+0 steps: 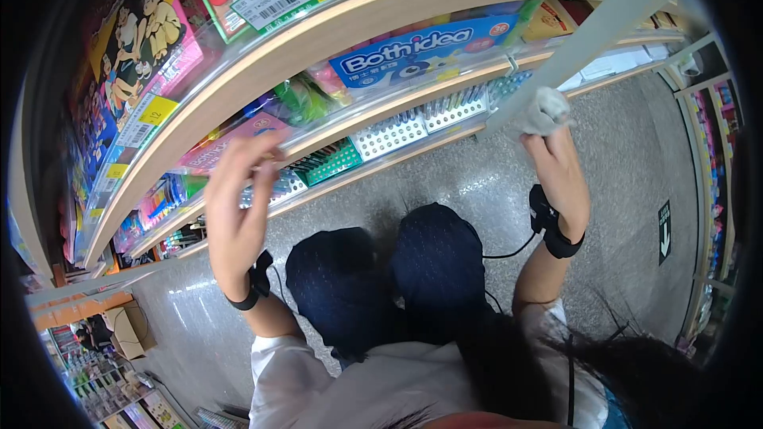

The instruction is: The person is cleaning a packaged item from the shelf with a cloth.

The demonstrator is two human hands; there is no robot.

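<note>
The fingers of the right hand are closed on a bunched cloth, which projects beyond the fingertips, in front of or against a pale upright post; whether cloth and post touch cannot be told. The fingers of the left hand are loosely bent and parted from the thumb, with no object visible in them; motion blurs their tips. The cloth lies well apart from the left fingers, to their right.

The cloth is greyish white, soft and creased, gathered into a rounded wad. The post is flat-faced and smooth. Beyond the fingers of both hands curves a tiered shelf with light wood-coloured edging and clear label strips. Just beyond the left fingertips lie a pink package and glossy green wrapping. Between the two hands, farther out, stands a blue box lettered "Bothidea"; below it are white perforated trays and a green perforated tray holding slender items. The floor beneath is grey, speckled and reflective.

Both forearms extend forward, on either side of the dark-clad knees. Each wrist bears a black strap. The right hand is raised with its fingertips towards the post; the left is raised before the shelf, its wrist slightly bent.
</note>
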